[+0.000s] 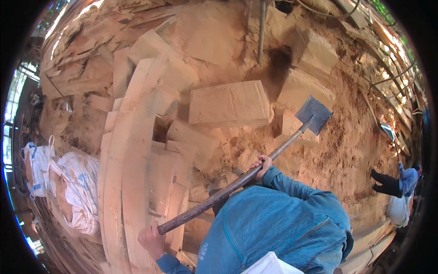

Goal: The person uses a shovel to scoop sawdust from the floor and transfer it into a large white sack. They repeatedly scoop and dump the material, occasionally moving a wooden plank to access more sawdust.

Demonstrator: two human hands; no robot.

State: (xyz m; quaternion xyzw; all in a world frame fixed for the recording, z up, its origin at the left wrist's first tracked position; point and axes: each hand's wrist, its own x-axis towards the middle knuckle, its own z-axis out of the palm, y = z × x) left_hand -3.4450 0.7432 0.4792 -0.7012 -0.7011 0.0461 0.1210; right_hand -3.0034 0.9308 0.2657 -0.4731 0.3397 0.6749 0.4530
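I hold a shovel (200, 204) with both hands, its long wooden handle running diagonally from lower left to upper right. Fingers closed, my left hand (153, 239) grips the butt end of the handle. My right hand (262, 166) is wrapped round the shaft farther up, close to my body. Beyond it, the square dark metal blade (315, 114) points away to the right, overlapping a small wood block (292, 124). Whether the blade touches that block I cannot tell. Blue sleeves cover both my arms.
A large squared timber block (230, 104) lies ahead, with more blocks (315, 50) behind. Long beams (130, 160) run along my left, beside white sacks (80, 182). Sawdust-covered ground (342, 150) stretches right, where another person (407, 179) holds a long-handled tool.
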